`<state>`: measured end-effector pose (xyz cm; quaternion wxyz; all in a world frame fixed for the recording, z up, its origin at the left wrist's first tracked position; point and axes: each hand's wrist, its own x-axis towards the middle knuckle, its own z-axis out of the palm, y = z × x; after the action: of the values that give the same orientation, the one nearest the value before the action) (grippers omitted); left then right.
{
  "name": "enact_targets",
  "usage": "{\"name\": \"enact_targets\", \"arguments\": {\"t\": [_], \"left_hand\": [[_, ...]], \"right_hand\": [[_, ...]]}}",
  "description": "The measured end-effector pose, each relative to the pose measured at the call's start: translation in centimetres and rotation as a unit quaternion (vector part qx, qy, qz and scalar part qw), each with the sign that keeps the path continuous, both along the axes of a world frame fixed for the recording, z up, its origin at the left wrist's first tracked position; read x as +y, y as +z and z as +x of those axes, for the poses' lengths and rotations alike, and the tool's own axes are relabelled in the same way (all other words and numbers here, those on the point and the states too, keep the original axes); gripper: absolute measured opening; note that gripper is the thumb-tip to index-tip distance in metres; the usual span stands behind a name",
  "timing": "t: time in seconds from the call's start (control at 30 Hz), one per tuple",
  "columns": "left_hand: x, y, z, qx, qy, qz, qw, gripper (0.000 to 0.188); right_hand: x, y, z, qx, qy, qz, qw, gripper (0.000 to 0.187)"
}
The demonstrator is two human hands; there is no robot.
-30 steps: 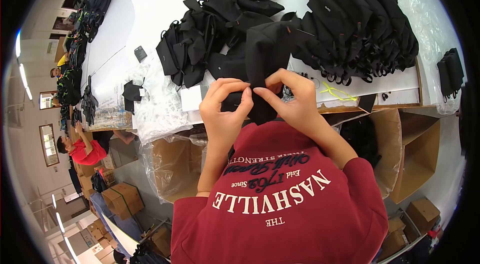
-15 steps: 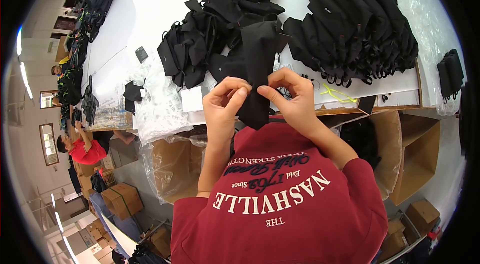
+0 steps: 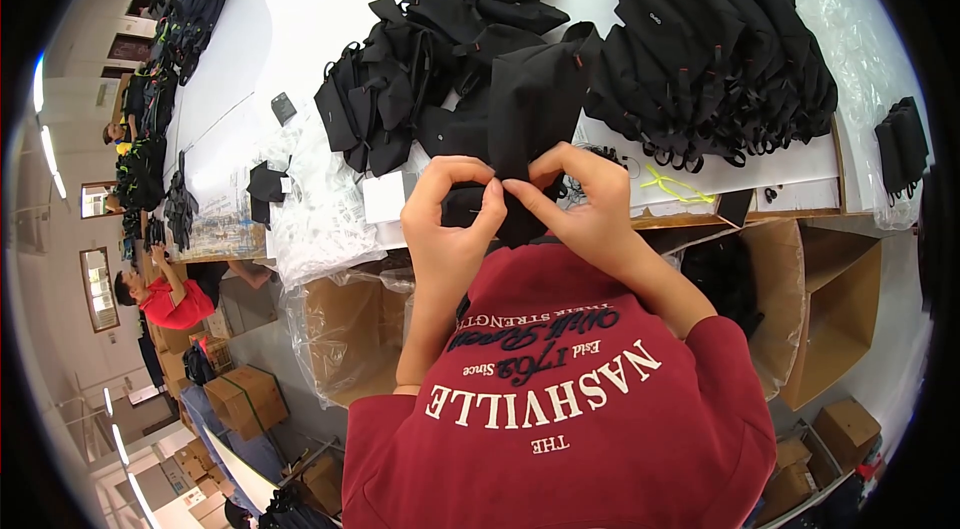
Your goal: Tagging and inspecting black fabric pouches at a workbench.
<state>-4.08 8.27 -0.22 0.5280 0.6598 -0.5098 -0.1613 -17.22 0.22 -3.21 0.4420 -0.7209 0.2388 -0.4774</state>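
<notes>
Close to my chest, at the table's near edge, I hold a black fabric bag [image 3: 535, 99] with both hands. My left hand [image 3: 455, 199] pinches it with thumb and forefinger at its middle. Right beside it, my right hand [image 3: 578, 191] pinches the same spot, the two thumbs almost touching. The upper part of the bag spreads out beyond my fingers, and its lower part hangs toward my shirt. What exactly lies between the fingertips is hidden. Just beyond is a loose heap of black bags [image 3: 390, 89].
A tall pile of black bags [image 3: 700, 49] stands at the right, with a yellow-green cord [image 3: 675, 187] in front. Clear plastic wrap [image 3: 325, 229] and a white card [image 3: 388, 197] lie left. Open cardboard boxes [image 3: 835, 319] stand below the table edge. A person in red [image 3: 175, 299] works far left.
The bag's upper part has opened out wider and leans more to the right. My fingertips have come together at its middle, the right hand having moved slightly left.
</notes>
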Motion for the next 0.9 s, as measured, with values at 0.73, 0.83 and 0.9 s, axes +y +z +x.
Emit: {"name": "enact_targets", "arguments": {"t": [0.73,0.83,0.9], "left_hand": [[-0.2,-1.2,-0.9,0.036,0.018,-0.061,0.997,0.012],[-0.2,-1.2,-0.9,0.043,0.008,-0.058,0.997,0.012],[-0.3,-1.1,-0.8,0.057,-0.003,-0.059,0.997,0.012]], "right_hand": [[0.3,-0.2,0.2,-0.048,-0.033,0.051,0.997,0.016],[0.3,-0.1,0.2,-0.048,-0.032,0.057,0.997,0.016],[0.2,-0.2,0.2,-0.054,-0.030,0.078,0.995,0.016]]}}
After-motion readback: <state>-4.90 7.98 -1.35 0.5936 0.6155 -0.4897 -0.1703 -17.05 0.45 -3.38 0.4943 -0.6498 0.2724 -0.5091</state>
